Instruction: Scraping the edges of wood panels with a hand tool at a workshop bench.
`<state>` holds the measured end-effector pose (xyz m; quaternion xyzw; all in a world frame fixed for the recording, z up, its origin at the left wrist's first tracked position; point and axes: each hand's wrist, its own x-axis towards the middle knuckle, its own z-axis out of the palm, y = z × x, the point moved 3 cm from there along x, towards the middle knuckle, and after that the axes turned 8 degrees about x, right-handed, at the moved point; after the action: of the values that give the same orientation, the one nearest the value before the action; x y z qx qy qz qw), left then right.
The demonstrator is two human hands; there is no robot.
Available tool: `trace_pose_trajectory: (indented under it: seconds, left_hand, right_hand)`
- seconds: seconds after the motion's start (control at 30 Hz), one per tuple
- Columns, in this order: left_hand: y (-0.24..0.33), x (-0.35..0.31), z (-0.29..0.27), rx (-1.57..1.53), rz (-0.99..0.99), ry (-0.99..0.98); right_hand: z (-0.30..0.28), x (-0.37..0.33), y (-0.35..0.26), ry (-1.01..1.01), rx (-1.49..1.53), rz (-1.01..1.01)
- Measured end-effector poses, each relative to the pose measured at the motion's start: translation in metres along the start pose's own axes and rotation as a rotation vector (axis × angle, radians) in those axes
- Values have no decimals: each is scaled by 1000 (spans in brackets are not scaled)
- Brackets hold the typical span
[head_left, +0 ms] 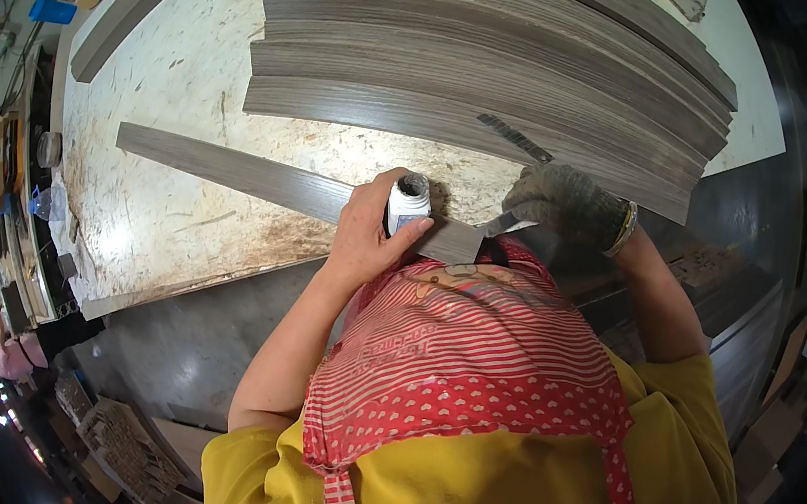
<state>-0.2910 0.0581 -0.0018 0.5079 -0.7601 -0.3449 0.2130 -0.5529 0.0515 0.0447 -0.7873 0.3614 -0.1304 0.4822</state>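
My bare left hand (367, 232) is wrapped round a small white bottle (409, 204) with an uncapped, dark-stained mouth. The bottle stands upright over a grey wood-grain strip (232, 174), which runs left across the table and ends close to my apron. In a dark knitted glove, my right hand (567, 208) closes round a scraper (508, 224) whose flat metal blade meets the strip's near end. A thin, dark, marked bar (515, 137) juts from the far side of that glove; whether it belongs to the scraper I cannot tell. Something black (494, 252) shows under the blade.
Several grey wood-grain boards (486, 71) lie stacked at the far side of the stained white table (174, 234). Another strip (152, 5) lies at the far left. Beyond the left edge are a blue container (52, 10) and shelving. Another person (16, 356) is in the left background.
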Motion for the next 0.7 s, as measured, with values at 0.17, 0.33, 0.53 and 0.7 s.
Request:
trace_pose_trajectory:
  seconds: [0.17,0.33,0.53,0.7]
  left_hand:
    - [-1,1,1,14,5,0]
    - [1,1,3,6,8,5]
    - [0,0,3,-9,6,4]
    - [3,2,3,-13,3,11]
  right_hand:
    - [8,0,26,8,-32,-107]
    - [7,0,28,7,-190,-359]
    - [4,5,32,-51,-139,-166]
    - [3,4,29,-40,32,-64]
